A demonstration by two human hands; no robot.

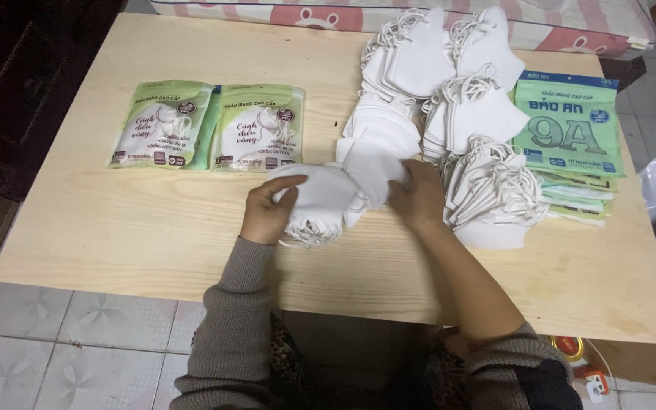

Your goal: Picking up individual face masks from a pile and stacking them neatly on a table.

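My left hand [266, 214] grips a small stack of white face masks [320, 199] near the middle of the wooden table [115, 228], their ear loops hanging toward me. My right hand [419, 199] holds the other end of the same stack, fingers curled over the top mask. Just behind the hands lies a pile of loose white masks [380, 133]. To the right of my right hand lies another heap of masks with tangled ear loops [495, 193].
Two filled green mask packets [206, 125] lie side by side at the left. A stack of empty green packets [571, 129] sits at the right edge. More white mask piles [449, 61] fill the far side. A patterned mattress edge [328, 14] borders the back.
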